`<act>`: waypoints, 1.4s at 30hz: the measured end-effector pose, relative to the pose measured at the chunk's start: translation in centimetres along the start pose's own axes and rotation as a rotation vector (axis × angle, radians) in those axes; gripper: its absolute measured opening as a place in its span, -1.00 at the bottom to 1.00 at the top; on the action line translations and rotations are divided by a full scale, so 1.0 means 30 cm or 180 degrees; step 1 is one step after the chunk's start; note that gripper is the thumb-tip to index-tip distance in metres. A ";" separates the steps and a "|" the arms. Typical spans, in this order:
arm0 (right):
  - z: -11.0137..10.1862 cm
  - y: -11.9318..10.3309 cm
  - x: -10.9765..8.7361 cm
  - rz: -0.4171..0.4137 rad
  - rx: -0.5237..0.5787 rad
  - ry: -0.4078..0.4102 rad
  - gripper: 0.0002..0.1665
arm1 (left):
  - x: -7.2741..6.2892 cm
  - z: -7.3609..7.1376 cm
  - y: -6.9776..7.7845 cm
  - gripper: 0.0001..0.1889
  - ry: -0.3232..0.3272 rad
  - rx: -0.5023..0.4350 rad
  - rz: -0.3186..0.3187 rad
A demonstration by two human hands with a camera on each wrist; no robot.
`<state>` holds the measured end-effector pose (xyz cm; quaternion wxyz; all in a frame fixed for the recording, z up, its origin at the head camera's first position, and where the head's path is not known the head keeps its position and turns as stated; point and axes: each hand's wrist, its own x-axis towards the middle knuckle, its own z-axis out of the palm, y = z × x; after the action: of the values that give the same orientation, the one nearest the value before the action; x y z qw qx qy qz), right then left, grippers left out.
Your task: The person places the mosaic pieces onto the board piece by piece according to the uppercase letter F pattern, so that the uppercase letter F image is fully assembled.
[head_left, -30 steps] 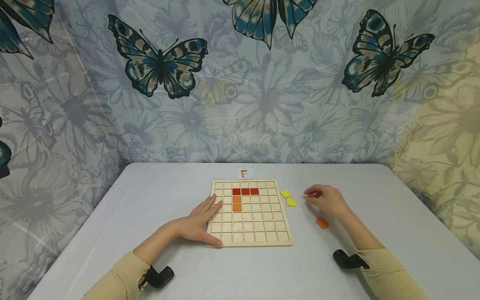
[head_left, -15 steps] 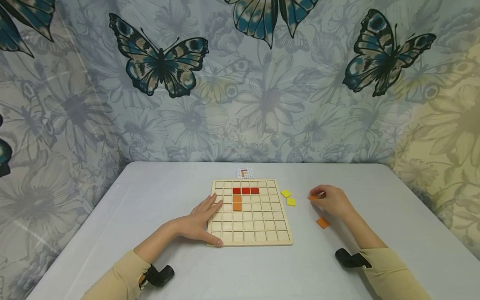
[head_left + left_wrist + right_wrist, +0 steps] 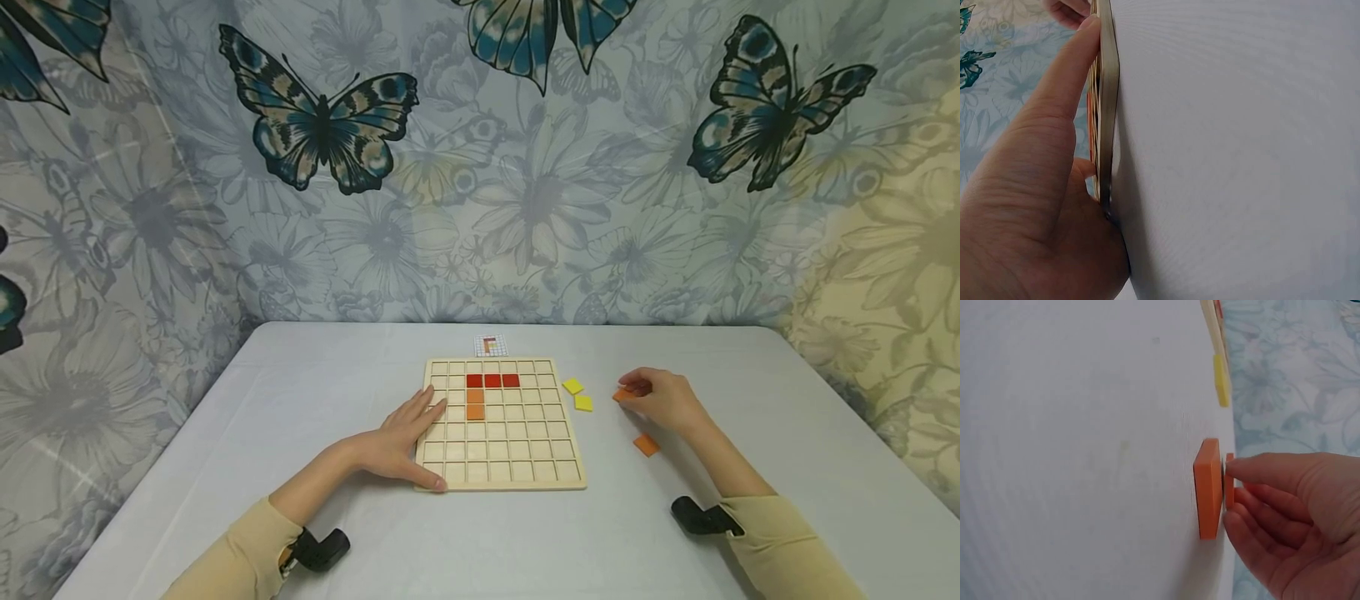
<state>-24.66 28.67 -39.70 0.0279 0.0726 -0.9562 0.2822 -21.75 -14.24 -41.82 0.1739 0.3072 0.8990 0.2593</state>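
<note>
In the head view my left hand [image 3: 393, 446] rests with spread, straight fingers on the left edge of a wooden grid board [image 3: 525, 486]. The left wrist view shows its thumb [image 3: 1066, 87] along the board's edge. My right hand [image 3: 666, 402], right of the board, pinches an orange square tile [image 3: 622, 395] between thumb and fingers, at or just above the table. A second orange tile [image 3: 647, 445] lies nearer me; it looms large in front of the pinched one in the right wrist view. On the board are a row of red tiles [image 3: 492, 381] and two orange tiles [image 3: 475, 404] below its left end.
Two yellow tiles [image 3: 582, 403] lie between the board and my right hand. Behind the board is a small printed card [image 3: 491, 346] with a coloured grid pattern. A white cloth covers the table [image 3: 337, 367]; a butterfly-print curtain [image 3: 525, 208] stands behind.
The pinched orange tile, hidden a second ago, now shows at my right fingertips. That hand has shifted slightly to the right. My left hand stays on the board.
</note>
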 end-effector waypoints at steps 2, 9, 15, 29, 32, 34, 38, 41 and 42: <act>0.003 -0.010 0.001 0.0009 0.0042 -0.0016 -0.62 | 0.002 0.000 0.000 0.26 -0.0017 0.0008 0.0000; 0.028 -0.064 0.005 -0.0013 0.0268 -0.0130 -0.58 | 0.009 -0.003 0.000 0.25 -0.0019 0.0014 0.0015; 0.050 -0.112 0.012 -0.0107 0.0400 -0.0170 -0.57 | 0.016 -0.010 0.002 0.26 -0.0040 0.0034 -0.0025; 0.129 -0.221 0.024 -0.0291 0.0619 -0.0366 -0.58 | 0.020 -0.005 0.001 0.25 -0.0042 0.0047 0.0020; 0.146 -0.243 0.024 -0.0384 0.0644 -0.0416 -0.61 | 0.017 -0.003 0.000 0.24 -0.0028 0.0054 0.0029; 0.156 -0.257 0.023 -0.0437 0.0662 -0.0459 -0.61 | 0.016 -0.002 -0.002 0.24 -0.0020 0.0052 0.0034; 0.176 -0.286 0.020 -0.0500 0.0712 -0.0555 -0.60 | 0.012 -0.001 -0.006 0.24 -0.0017 0.0038 0.0044; 0.190 -0.308 0.018 -0.0541 0.0752 -0.0617 -0.62 | 0.010 0.000 -0.007 0.24 -0.0016 0.0037 0.0042; 0.196 -0.316 0.018 -0.0565 0.0764 -0.0636 -0.62 | 0.009 0.001 -0.008 0.24 -0.0018 0.0038 0.0039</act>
<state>-23.80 17.54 -39.50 -0.0514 0.1872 -0.9035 0.3821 -22.05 -14.21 -42.01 0.1730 0.3145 0.8981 0.2542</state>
